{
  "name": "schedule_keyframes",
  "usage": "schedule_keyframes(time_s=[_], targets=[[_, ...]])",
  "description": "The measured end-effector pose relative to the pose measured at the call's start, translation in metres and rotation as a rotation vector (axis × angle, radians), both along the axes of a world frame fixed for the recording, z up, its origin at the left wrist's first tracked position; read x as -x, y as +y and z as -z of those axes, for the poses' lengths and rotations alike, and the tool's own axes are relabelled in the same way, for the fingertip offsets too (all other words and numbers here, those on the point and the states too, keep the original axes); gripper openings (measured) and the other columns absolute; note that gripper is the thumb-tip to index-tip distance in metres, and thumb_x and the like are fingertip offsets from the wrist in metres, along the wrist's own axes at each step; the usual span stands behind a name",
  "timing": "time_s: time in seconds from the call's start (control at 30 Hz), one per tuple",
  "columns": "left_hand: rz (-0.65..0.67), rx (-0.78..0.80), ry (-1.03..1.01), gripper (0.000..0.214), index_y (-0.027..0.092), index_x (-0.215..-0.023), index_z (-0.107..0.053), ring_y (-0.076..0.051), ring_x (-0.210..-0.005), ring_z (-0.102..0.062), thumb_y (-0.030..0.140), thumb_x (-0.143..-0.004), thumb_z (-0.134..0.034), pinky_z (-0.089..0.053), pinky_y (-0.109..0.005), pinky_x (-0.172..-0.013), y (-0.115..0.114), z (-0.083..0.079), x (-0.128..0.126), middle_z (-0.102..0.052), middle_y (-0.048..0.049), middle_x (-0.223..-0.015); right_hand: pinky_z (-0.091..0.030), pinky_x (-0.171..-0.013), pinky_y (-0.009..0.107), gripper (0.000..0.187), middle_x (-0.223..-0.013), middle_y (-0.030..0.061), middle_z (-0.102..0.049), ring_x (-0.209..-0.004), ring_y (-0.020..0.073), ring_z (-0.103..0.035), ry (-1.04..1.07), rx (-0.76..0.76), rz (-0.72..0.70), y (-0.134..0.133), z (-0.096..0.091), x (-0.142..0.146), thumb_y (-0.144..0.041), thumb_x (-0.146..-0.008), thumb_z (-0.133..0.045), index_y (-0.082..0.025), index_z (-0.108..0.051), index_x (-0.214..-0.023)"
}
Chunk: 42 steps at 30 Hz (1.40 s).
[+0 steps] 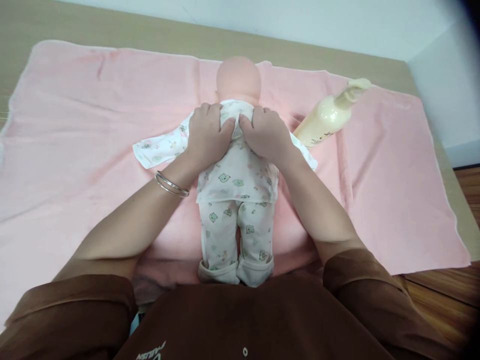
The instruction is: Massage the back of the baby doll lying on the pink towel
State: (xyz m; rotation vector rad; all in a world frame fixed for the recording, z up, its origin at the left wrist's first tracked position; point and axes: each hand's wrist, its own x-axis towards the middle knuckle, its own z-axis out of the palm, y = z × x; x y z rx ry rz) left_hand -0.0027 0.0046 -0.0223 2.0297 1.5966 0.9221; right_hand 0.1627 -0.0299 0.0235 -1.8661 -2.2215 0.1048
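Observation:
A baby doll (238, 172) in a white printed top and matching trousers lies with its back up, its bald head pointing away from me and its face hidden. My left hand (210, 131) is wrapped over the doll's left shoulder, the thumb resting on the upper back. On the other shoulder my right hand (268, 132) grips in the same way, its thumb close to the left one. Both sets of fingertips curl out of sight over the shoulders. The sleeves spread out flat to either side, and the trouser legs reach toward my body.
Under the doll a pink blanket (93, 120) covers most of the wooden table (150, 32). A pale yellow pump bottle (326, 117) is right of the doll, partly behind its sleeve. A white wall (318, 25) rises behind the table; wooden flooring (446, 295) shows at lower right.

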Motion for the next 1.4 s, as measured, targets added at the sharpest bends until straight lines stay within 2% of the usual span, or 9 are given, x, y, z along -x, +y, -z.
schedule_keyframes(time_s=[0.07,0.2,0.43,0.63,0.8,0.93,1.07,1.23,1.4], targets=[[-0.019,-0.008,-0.04,0.063,0.029,-0.117,-0.062,-0.04,-0.137,-0.051,0.084,-0.092,-0.046,-0.034,-0.058,-0.118,0.0,0.001,0.0,-0.066,-0.0154,-0.123,-0.056,-0.106,0.053,0.057,-0.117,0.0193,-0.069,-0.121,0.0359,-0.068,0.064,0.043,0.101,0.004,0.002,-0.001,-0.054,-0.114,-0.028,-0.008,-0.061,-0.12],[-0.034,0.012,-0.073,0.043,0.03,-0.109,-0.061,-0.042,-0.141,-0.05,0.071,-0.095,-0.061,-0.034,-0.06,-0.12,-0.002,-0.001,0.0,-0.066,-0.0127,-0.119,-0.049,-0.114,0.057,0.055,-0.126,0.0182,-0.066,-0.128,0.0359,-0.063,0.114,0.066,0.137,0.004,0.002,0.002,-0.06,-0.112,-0.031,-0.012,-0.057,-0.121],[-0.09,-0.013,-0.086,0.022,0.031,-0.108,-0.059,-0.043,-0.14,-0.053,0.049,-0.098,-0.066,-0.035,-0.062,-0.122,-0.013,-0.007,-0.005,-0.066,-0.011,-0.123,-0.042,-0.119,0.063,0.058,-0.127,0.0161,-0.062,-0.133,0.0363,-0.057,0.162,0.024,0.169,0.007,0.015,0.003,-0.066,-0.11,-0.028,-0.015,-0.055,-0.121],[-0.093,-0.074,-0.049,0.019,0.03,-0.112,-0.06,-0.039,-0.132,-0.058,0.047,-0.103,-0.061,-0.04,-0.062,-0.117,-0.014,-0.004,-0.005,-0.069,-0.0105,-0.123,-0.047,-0.117,0.058,0.027,-0.134,0.0185,-0.059,-0.132,0.036,-0.055,0.129,-0.035,0.204,-0.011,-0.008,0.006,-0.03,-0.103,-0.045,-0.015,-0.057,-0.122],[-0.121,-0.117,-0.086,0.012,0.031,-0.113,-0.061,-0.034,-0.125,-0.062,0.033,-0.102,-0.055,-0.043,-0.06,-0.115,-0.019,-0.004,-0.004,-0.071,-0.0075,-0.122,-0.042,-0.13,0.046,0.046,-0.162,0.0128,-0.047,-0.153,0.0296,-0.043,0.195,-0.175,0.114,-0.04,-0.035,0.01,-0.018,-0.094,-0.049,-0.02,-0.055,-0.14],[-0.13,-0.152,-0.144,0.024,0.027,-0.115,-0.061,-0.033,-0.127,-0.062,0.016,-0.096,-0.05,-0.044,-0.055,-0.116,-0.024,-0.006,-0.004,-0.071,-0.011,-0.127,-0.021,-0.143,0.05,0.063,-0.181,0.0126,-0.024,-0.172,0.031,-0.019,0.085,-0.092,0.055,-0.04,-0.024,0.017,-0.022,-0.1,-0.046,-0.013,-0.042,-0.162],[-0.149,-0.173,-0.184,0.028,0.027,-0.116,-0.059,-0.031,-0.128,-0.061,0.011,-0.096,-0.047,-0.045,-0.048,-0.115,-0.026,-0.007,-0.005,-0.068,-0.0112,-0.128,-0.021,-0.143,0.055,0.066,-0.181,0.0143,-0.027,-0.172,0.0303,-0.023,0.085,0.047,0.014,-0.035,-0.019,0.018,-0.018,-0.101,-0.04,-0.01,-0.037,-0.166],[-0.151,-0.154,-0.161,0.022,0.028,-0.114,-0.061,-0.03,-0.126,-0.061,0.018,-0.103,-0.046,-0.046,-0.05,-0.114,-0.027,-0.008,-0.005,-0.068,-0.0097,-0.127,-0.023,-0.144,0.043,0.06,-0.182,0.0108,-0.025,-0.173,0.0216,-0.02,0.188,-0.185,-0.025,-0.041,-0.026,0.013,-0.021,-0.103,-0.039,-0.012,-0.043,-0.163],[-0.165,-0.154,-0.164,0.025,0.026,-0.119,-0.063,-0.03,-0.128,-0.061,0.016,-0.099,-0.052,-0.047,-0.052,-0.117,-0.024,-0.006,-0.004,-0.07,-0.0095,-0.13,-0.018,-0.144,0.057,0.067,-0.18,0.0183,-0.028,-0.172,0.0336,-0.022,0.095,0.038,-0.035,-0.032,-0.013,0.016,-0.019,-0.101,-0.041,-0.005,-0.038,-0.167]])
